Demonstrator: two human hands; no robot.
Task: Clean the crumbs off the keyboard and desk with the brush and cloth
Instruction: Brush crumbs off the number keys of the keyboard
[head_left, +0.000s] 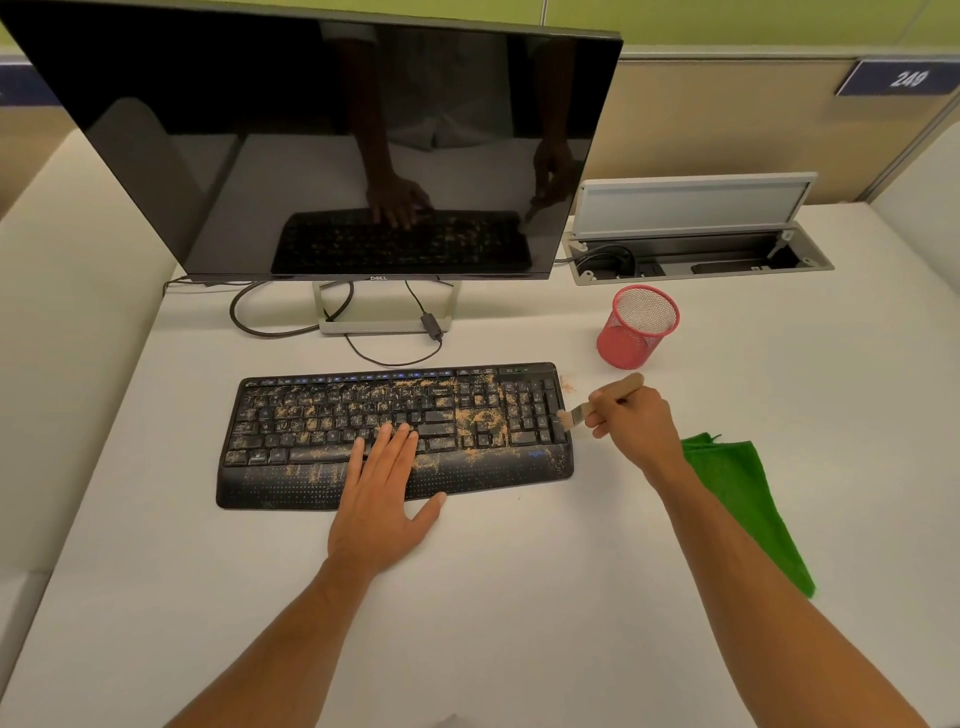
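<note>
Overhead, a wide white bench (519, 597) is being viewed from a head-worn camera. At its back, a large dark monitor (322, 140) is being supported on a metal stand, and the keyboard and both hands are being mirrored in its screen. To the right of it, an open cable box (696, 249) is being shown, set into the bench. A black keyboard (311, 415) is being displayed in front of the monitor, and orange-brown crumbs (475, 418) are being carried across most of its keys and palm rest. The keyboard is being pressed by the left hand (382, 486), fingers straight and laid flat over the lower keys, thumb spread out to the side. A folded green cloth (743, 499) is being left flat on the bench, right of the keyboard and partly hidden behind the right forearm. A red mesh cup (636, 327) is being seen upright behind the keyboard's right end. A small wooden-handled brush (602, 402) is being pinched by the curled fingers of the right hand (631, 421), its bristles being held against the keyboard's right edge. A few crumbs are being shown on the bench just beside that corner.
</note>
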